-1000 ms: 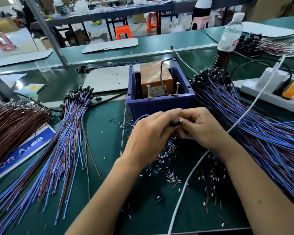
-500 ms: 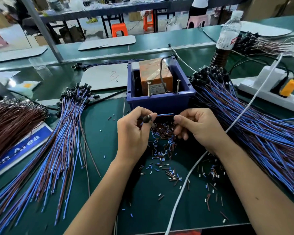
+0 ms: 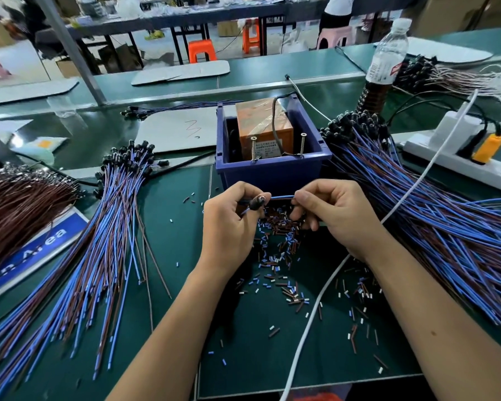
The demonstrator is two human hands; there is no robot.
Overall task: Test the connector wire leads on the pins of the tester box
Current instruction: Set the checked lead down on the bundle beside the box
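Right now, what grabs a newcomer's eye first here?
Dead center, the left hand and right hand stretch one blue wire between them, its black connector at the left hand. Just behind sits the blue tester box with two upright screw pins. Big fans of blue and brown wires flank both sides.

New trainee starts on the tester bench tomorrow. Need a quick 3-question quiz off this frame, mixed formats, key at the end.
1. True or false: the wire leads already touch the two upright pins of the tester box.
2. Which hand holds the black connector end of the blue wire? A) left hand B) right hand C) neither
3. Fill in: the plastic bottle stands behind the wire pile on the person's ____ side.

Key
1. False: the wire is held in front of the box, below the pins.
2. A
3. right
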